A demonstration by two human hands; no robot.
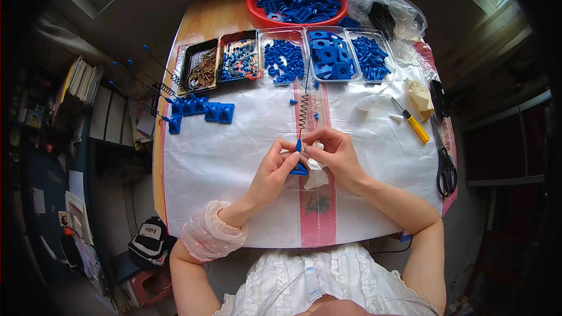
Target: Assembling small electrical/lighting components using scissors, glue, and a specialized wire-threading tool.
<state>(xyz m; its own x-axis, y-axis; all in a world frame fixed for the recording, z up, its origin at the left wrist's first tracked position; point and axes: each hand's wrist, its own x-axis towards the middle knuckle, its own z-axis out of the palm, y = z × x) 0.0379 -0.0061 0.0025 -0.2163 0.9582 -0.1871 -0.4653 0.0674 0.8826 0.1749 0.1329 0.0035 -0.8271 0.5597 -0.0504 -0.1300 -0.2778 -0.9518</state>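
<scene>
Near the middle of the table my left hand (273, 168) is closed round a small blue plastic part with a pointed cone (298, 145) on top. Its blue base (299, 169) shows below the fingers. From the cone's tip a black coil spring (304, 108) rises on a thin wire away from me. Close beside it, my right hand (338, 155) is pinched at the fingertips, and a crumpled white tissue (317, 179) hangs from its fingers. Whether those fingertips also touch the cone, I cannot tell. Small blue pieces (293, 102) lie just beyond, near the spring.
Trays of screws (203, 69), nuts (239, 59) and blue parts (284, 61) line the far side, before a red basin (253, 14). Assembled blue spring pieces (188, 105) stand at left. A yellow-handled screwdriver (417, 129) and black scissors (446, 172) lie at right.
</scene>
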